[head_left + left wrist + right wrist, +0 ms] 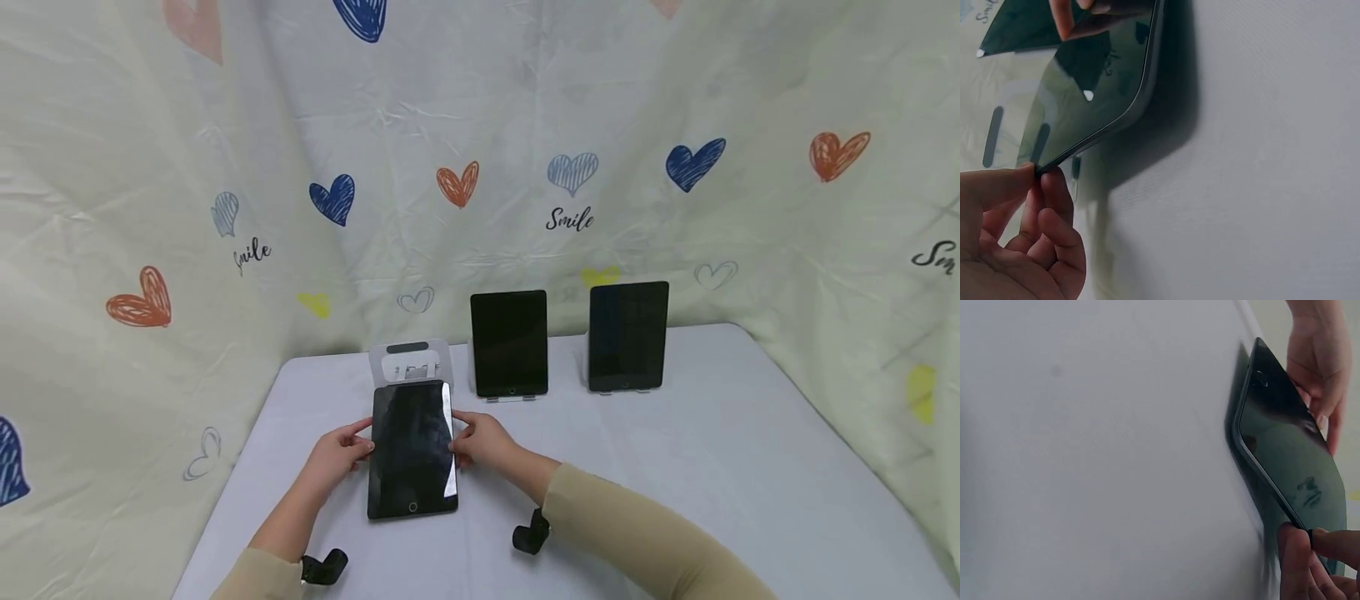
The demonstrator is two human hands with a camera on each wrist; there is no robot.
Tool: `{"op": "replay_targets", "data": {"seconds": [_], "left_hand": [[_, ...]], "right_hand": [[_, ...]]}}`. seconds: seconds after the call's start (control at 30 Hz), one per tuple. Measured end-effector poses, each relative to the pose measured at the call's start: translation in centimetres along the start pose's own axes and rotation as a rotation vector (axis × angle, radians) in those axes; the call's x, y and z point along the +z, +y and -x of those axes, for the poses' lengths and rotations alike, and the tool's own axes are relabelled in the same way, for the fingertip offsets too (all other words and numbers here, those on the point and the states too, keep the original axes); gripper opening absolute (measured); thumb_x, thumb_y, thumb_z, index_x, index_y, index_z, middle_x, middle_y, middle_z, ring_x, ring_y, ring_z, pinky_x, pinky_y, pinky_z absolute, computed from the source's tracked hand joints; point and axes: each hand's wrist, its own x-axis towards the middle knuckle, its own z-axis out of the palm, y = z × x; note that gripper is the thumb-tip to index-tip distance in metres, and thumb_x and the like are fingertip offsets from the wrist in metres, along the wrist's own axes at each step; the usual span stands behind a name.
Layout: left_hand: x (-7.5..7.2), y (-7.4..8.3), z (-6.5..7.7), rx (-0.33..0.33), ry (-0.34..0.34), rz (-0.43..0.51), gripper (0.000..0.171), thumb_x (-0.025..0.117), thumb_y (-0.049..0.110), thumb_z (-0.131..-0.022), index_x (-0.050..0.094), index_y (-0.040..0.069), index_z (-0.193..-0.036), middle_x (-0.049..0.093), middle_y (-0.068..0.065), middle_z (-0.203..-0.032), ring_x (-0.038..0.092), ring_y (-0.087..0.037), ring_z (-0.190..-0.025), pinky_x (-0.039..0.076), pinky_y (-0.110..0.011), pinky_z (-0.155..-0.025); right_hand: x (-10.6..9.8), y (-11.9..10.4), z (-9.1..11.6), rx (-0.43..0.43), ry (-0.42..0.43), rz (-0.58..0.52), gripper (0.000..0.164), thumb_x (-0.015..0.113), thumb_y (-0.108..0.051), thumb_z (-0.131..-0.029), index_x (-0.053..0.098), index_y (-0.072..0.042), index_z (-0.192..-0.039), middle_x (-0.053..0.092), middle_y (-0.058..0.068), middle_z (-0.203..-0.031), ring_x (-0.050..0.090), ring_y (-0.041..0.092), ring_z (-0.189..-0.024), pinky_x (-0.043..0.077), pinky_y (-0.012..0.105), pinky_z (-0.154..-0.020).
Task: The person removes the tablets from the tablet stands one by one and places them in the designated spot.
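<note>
Beige sleeve [637,529] | left hand [336,457], right hand [483,440] pinch tablet [412,450] | backdrop [495,125]: "Smile"

We face a pale, creased cloth backdrop [495,100] that hangs behind and along both sides, printed with blue, orange, yellow and pink hearts [690,165] and the word "Smile". Before it we see a white worktop [735,450] with rounded far corners.

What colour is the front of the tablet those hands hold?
The tablet has a black front, with a bright glare strip; the head view shows it best.
</note>
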Motion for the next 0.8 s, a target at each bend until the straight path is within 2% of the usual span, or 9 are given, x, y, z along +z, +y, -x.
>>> {"op": "replay_targets", "data": {"seconds": [0.2,0.43,0.67,0.8], "left_hand": [[0.4,-0.6,0.0,-0.015,-0.030,-0.014,0.051,0.068,0.006,-0.092,0.055,0.005,-0.141,0.067,-0.006,-0.083,0.056,-0.020,-0.066,0.044,-0.031,-0.057],[0.2,-1.0,0.5,-0.061,-0.073,-0.037,0.050,0.066,0.002,-0.092,0.054,0.003,-0.141,0.068,-0.006,-0.082,0.063,-0.018,-0.069,0.045,-0.030,-0.057],[0.3,-0.8,0.7,-0.059,-0.113,-0.081,0.050,0.066,-0.002,-0.090,0.055,-0.001,-0.138,0.062,-0.006,-0.079,0.057,-0.017,-0.063,0.043,-0.031,-0.055],[0.5,-0.8,0.5,-0.082,-0.119,-0.117,0.050,0.067,0.000,-0.090,0.055,-0.001,-0.139,0.060,-0.006,-0.078,0.056,-0.017,-0.062,0.044,-0.031,-0.056]], "right_hand": [[0.2,0.3,0.7,0.037,-0.035,0.000,0.067,0.071,0.000,-0.087,0.044,-0.004,-0.149,0.067,0.006,-0.072,0.062,0.015,-0.053,0.053,0.029,-0.055],[0.9,0.0,1.5,0.078,-0.061,-0.019,0.068,0.071,0.001,-0.087,0.043,-0.003,-0.148,0.067,0.008,-0.070,0.061,0.015,-0.050,0.053,0.027,-0.053],[1.2,0.1,1.8,0.103,-0.061,-0.038,0.067,0.072,0.002,-0.086,0.044,-0.001,-0.148,0.066,0.009,-0.069,0.059,0.013,-0.048,0.052,0.025,-0.050],[1.2,0.3,1.8,0.120,-0.062,-0.058,0.068,0.072,0.003,-0.086,0.043,-0.001,-0.148,0.067,0.010,-0.069,0.059,0.012,-0.048,0.052,0.024,-0.050]]}}
